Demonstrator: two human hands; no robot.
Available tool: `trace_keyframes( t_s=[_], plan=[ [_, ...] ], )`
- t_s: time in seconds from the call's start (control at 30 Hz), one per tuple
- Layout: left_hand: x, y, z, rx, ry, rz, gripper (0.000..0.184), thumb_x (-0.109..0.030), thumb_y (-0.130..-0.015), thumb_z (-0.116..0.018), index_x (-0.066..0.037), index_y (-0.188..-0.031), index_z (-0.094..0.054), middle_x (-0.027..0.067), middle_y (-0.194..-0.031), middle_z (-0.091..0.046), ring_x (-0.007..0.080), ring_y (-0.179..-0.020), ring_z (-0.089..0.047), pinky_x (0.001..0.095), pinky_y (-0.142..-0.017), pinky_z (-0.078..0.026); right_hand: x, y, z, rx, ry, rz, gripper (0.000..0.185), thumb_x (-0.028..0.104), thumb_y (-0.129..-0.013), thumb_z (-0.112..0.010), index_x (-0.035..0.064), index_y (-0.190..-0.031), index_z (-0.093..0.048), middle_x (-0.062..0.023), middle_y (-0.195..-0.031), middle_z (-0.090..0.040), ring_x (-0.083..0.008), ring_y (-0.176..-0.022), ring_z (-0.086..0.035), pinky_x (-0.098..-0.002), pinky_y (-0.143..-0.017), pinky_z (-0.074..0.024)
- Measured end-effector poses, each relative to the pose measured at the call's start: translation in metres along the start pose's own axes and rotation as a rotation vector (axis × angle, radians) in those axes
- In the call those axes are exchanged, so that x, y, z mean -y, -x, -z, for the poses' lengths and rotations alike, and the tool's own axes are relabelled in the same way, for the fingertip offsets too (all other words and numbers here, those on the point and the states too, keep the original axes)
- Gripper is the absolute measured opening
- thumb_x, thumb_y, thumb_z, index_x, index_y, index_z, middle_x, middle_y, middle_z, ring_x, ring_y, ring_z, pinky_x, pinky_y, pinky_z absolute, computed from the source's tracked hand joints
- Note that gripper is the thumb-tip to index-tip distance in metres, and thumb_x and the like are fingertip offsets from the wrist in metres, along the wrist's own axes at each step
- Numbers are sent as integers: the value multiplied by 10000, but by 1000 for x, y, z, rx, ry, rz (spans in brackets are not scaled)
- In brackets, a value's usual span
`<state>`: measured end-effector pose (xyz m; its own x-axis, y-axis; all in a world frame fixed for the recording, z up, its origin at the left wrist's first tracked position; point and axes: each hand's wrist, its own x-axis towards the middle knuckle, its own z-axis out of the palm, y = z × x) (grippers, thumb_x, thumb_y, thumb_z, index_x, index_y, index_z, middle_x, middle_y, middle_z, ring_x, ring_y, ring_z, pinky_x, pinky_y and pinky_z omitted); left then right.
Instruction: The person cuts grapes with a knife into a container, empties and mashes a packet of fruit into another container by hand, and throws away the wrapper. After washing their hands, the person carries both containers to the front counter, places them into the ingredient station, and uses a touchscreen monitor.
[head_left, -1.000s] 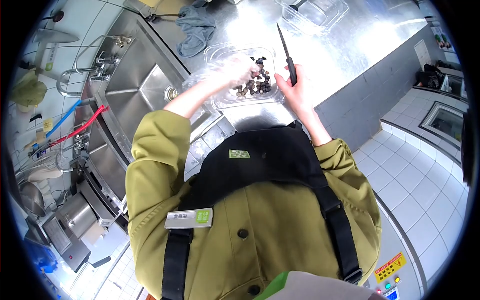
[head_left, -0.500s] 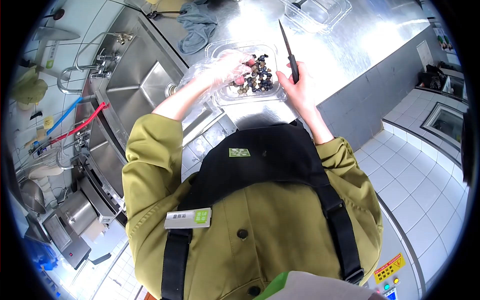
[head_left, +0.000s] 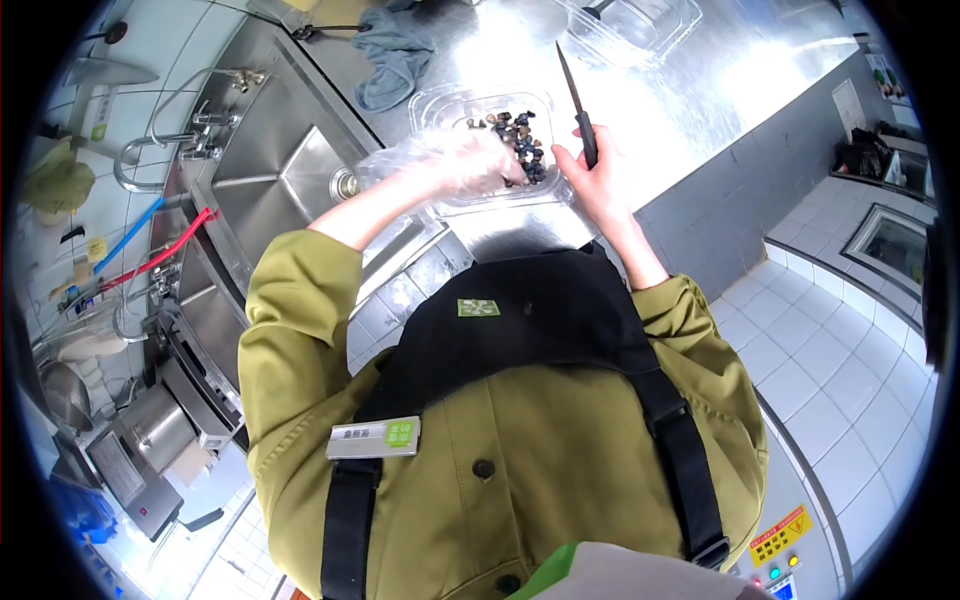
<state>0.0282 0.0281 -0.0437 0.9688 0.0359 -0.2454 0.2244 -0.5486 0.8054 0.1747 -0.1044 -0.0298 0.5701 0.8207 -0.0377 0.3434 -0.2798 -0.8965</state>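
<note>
My left hand (head_left: 475, 162), in a loose clear plastic glove, reaches into a clear plastic container (head_left: 432, 100). Its fingers rest among small rounded pieces (head_left: 528, 150), mostly dark with some brown and pale ones, whose kind I cannot make out. The glove and motion blur hide how its fingers are bent. My bare right hand (head_left: 597, 172) is closed around the black handle of a knife (head_left: 586, 135). Its narrow blade points up and away, to the right of the container.
Steel sinks (head_left: 275, 175) with taps lie to the left. A grey-blue cloth (head_left: 393, 60) is crumpled on the steel counter (head_left: 690, 130) behind the container. Another clear container (head_left: 650, 40) stands at the far side, with a dark utensil's end beside it.
My left hand has shifted slightly right and down over the pieces, uncovering some at the container's far side. My right hand and the knife have stayed nearly still.
</note>
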Motion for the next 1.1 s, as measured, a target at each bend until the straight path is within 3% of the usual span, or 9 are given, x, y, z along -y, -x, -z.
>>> trace_keyframes(
  t_s=[0.07,0.17,0.27,0.43,0.53,0.57,0.8,0.93,1.1],
  plan=[
    [-7,-6,-8,68,197,338,314,-329,-755,-507,-34,-810,-600,119,-800,-583,217,-769,-544,330,-674,-412,0,0,-1,3,-2,-8,299,211,-691,-660,38,-886,-514,39,-483,-395,-40,-441,-382,-200,-435,-334],
    [-14,-7,-27,-240,57,257,364,-359,-790,-455,-22,-743,-585,142,-712,-578,278,-691,-550,374,-629,-402,0,-1,1,-6,37,-8,292,215,-690,-661,45,-879,-519,41,-482,-395,-38,-436,-378,-200,-432,-333],
    [-14,-16,-24,-68,-28,321,384,-366,-817,-414,-18,-758,-565,170,-748,-573,327,-722,-539,391,-656,-400,-2,-1,1,22,90,-30,285,221,-687,-662,49,-868,-524,42,-479,-393,-37,-434,-378,-200,-429,-332],
    [12,3,-31,-276,-310,-53,257,-254,-821,-421,-37,-841,-557,173,-906,-554,254,-823,-541,355,-693,-407,0,-2,3,21,87,-8,278,227,-686,-661,51,-857,-529,44,-471,-393,-38,-433,-385,-200,-428,-335],
    [-25,7,-3,-199,275,528,201,-167,-775,-489,-40,-897,-586,136,-849,-570,239,-831,-538,299,-759,-406,-4,-3,2,18,101,-2,278,225,-688,-658,51,-861,-528,43,-467,-393,-38,-432,-387,-202,-429,-337],
    [-8,13,-3,-193,-17,301,168,-67,-727,-532,-29,-879,-592,132,-850,-583,190,-768,-552,274,-708,-427,-5,-3,2,17,94,-6,277,225,-688,-658,51,-860,-528,43,-466,-393,-38,-431,-387,-203,-430,-338],
    [-21,30,30,-444,-8,313,136,-102,-766,-530,-23,-849,-601,105,-654,-590,133,-571,-539,261,-569,-446,1,-4,4,47,88,-23,272,222,-691,-654,46,-855,-529,38,-465,-395,-45,-430,-393,-206,-434,-342],
    [-26,35,41,-468,227,454,179,-90,-786,-506,-2,-910,-599,68,-716,-628,95,-621,-558,214,-581,-455,-1,-3,3,40,91,-13,275,221,-690,-655,42,-855,-527,33,-471,-398,-50,-435,-397,-209,-438,-345],
    [4,8,11,-230,401,302,313,-107,-818,-439,-66,-1125,-480,137,-1230,-397,215,-1015,-488,282,-888,-377,-1,-3,2,15,84,16,280,222,-684,-661,43,-853,-525,32,-477,-399,-50,-440,-391,-209,-440,-344]
  ],
)
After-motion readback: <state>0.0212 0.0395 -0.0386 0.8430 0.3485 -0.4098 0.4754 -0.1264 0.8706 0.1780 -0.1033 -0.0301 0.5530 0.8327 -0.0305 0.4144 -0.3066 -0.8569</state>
